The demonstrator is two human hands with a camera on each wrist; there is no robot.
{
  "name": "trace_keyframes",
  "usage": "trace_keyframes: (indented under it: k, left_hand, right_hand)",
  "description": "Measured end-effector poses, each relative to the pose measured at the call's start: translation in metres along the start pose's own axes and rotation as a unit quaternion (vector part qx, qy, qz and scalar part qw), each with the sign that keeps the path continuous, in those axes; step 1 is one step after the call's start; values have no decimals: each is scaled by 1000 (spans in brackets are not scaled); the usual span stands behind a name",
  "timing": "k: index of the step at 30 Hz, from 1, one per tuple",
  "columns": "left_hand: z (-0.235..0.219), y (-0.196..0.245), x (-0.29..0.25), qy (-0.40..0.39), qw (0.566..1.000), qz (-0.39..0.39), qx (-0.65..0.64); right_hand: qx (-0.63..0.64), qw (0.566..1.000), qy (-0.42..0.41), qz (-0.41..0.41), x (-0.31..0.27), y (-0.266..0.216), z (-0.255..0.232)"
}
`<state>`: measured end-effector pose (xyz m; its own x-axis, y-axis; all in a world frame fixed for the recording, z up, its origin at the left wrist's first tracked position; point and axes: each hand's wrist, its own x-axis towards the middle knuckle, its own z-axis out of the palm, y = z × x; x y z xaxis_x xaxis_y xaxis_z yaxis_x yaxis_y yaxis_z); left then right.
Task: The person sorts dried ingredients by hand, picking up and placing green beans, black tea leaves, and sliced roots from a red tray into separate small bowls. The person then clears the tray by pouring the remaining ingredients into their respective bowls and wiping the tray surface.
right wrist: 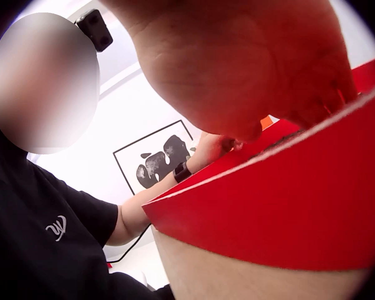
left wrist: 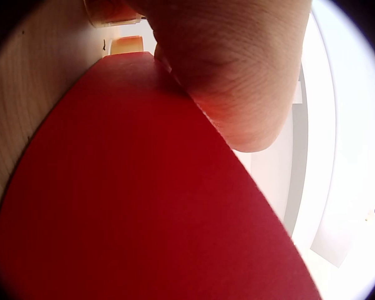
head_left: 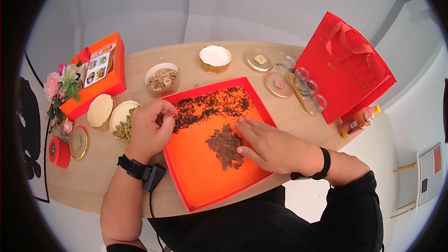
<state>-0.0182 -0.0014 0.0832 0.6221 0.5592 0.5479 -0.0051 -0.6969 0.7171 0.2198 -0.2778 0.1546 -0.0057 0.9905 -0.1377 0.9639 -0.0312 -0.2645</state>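
The red tray (head_left: 200, 177) lies mid-tabletop (head_left: 93, 177), holding dark tea leaves (head_left: 210, 107) and brown dried pieces (head_left: 226, 145). The right hand (head_left: 268, 145) lies flat, fingers spread; the left hand (head_left: 151, 128) curls, pinching leaves (wrist views show only tray wall).

We wear a black short-sleeved shirt (right wrist: 44, 244) with a small white emblem (right wrist: 56, 228) on the chest. The left wrist carries a black strap (head_left: 132, 167) with a camera module (head_left: 154, 178) and trailing black cable (head_left: 151, 205). The right wrist carries a plain black band (head_left: 323, 164).
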Motion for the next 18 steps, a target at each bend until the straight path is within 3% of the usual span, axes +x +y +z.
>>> trace_keyframes:
  k: [4, 7, 9, 12, 16, 18]
  left_hand:
    - [-1, 5, 1, -9, 1000, -1, 10]
    - [-1, 3, 1, -9, 1000, -6, 7]
    - [0, 3, 0, -3, 1000, 3, 2]
    - [-1, 3, 1, -8, 1000, -1, 11]
    - [0, -1, 0, -7, 1000, -1, 2]
    - [-1, 1, 1, -11, 1000, -3, 3]
  right_hand:
    - [42, 998, -29, -27, -6, -12, -2]
    - [65, 996, 18, -50, -10, -16, -8]
    - [42, 995, -23, 91, -13, -23, -31]
    - [23, 997, 24, 72, -21, -2, -17]
    - [11, 996, -18, 91, -22, -2, -11]
    - [29, 998, 2, 52, -17, -5, -5]
